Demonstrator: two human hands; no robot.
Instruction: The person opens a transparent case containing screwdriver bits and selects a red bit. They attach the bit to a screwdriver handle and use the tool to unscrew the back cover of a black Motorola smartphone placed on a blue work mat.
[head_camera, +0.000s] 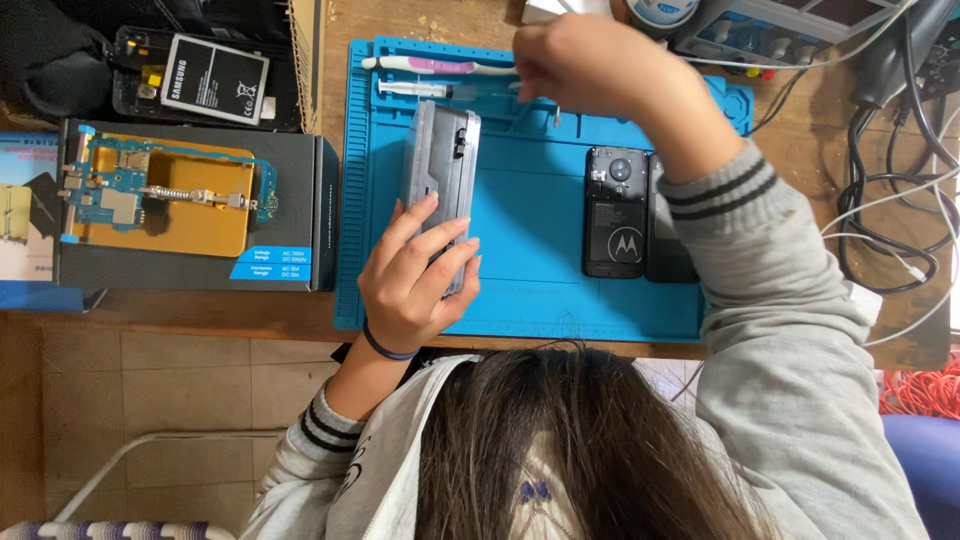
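mat (530, 230): matt blue rubbery | case (441, 190): grey plastic, semi-gloss | phone (615, 212): glossy black | desk (200, 310): worn wood

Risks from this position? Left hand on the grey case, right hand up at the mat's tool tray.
1. The left hand holds the grey case tipped on its edge; it may slip or tip over.
2. The right hand reaches over the blue mat; its sleeve could drag the opened black phone.
3. The syringe and toothbrush lie by that hand and could be knocked off.
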